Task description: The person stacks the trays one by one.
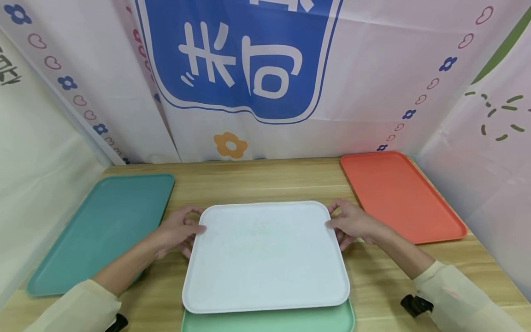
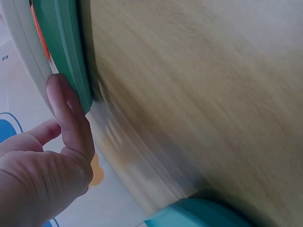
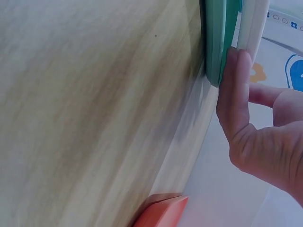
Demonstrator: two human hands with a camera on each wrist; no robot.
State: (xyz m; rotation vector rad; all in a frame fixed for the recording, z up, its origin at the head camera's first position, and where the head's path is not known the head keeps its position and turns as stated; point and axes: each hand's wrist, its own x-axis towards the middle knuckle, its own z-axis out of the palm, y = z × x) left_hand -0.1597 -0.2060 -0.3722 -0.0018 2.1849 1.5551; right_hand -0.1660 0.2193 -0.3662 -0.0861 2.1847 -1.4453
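A white tray (image 1: 265, 258) is held between my two hands, one at each short side near its far corners. My left hand (image 1: 178, 230) pinches the left edge, thumb on top and fingers beneath. On the opposite edge my right hand (image 1: 350, 223) grips the same way. Below the white tray lies a light green tray (image 1: 269, 320), showing only along its near side in the head view. Both wrist views show a gap between the white rim (image 2: 28, 52) and the green tray (image 3: 215, 52), with fingertips in that gap.
A teal tray (image 1: 108, 230) lies on the wooden table (image 1: 257, 180) at the left. At the right is an orange-red tray (image 1: 402, 198). Printed white cloth (image 1: 365, 92) hangs behind the table and along both sides.
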